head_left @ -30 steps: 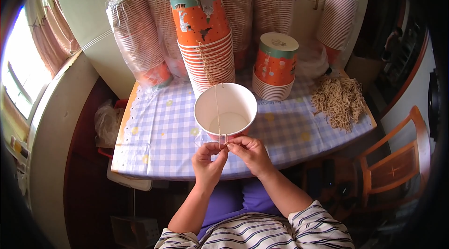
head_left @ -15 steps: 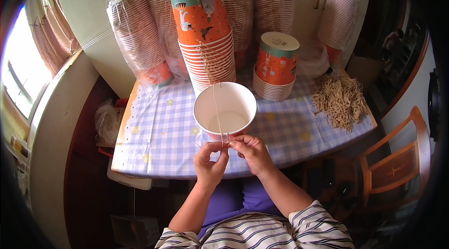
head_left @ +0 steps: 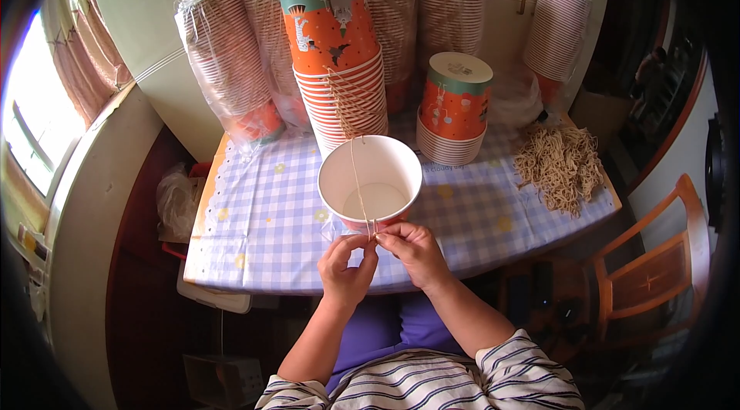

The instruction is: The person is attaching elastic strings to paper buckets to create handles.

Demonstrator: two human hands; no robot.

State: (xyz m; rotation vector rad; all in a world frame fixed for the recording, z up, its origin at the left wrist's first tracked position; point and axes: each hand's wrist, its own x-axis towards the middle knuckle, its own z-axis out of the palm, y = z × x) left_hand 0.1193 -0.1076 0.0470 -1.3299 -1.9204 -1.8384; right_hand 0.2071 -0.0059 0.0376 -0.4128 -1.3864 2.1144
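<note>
A large paper bucket (head_left: 385, 163), white inside, stands tilted with its mouth toward me near the table's front edge. A thin tan string (head_left: 358, 179) crosses its opening from the far rim to the near rim. At the near rim my left hand (head_left: 344, 267) pinches the string between thumb and fingertips. Right beside it, my right hand (head_left: 416, 252) also pinches the string, fingertips almost touching the left ones. Any knot between them is too small to make out. Behind the bucket rises a tall upside-down stack of orange buckets (head_left: 339, 94), strings hanging down its side.
A shorter upside-down bucket stack (head_left: 456, 113) stands to the right. A heap of tan strings (head_left: 561, 167) lies at the table's right end. Plastic-wrapped bucket stacks (head_left: 223, 55) line the back. The table has a checked cloth (head_left: 262, 233); a wooden chair (head_left: 647, 271) stands at right.
Both hands stay at the near rim with the string pinched. Only the fingers have shifted slightly; the bucket has barely moved.
</note>
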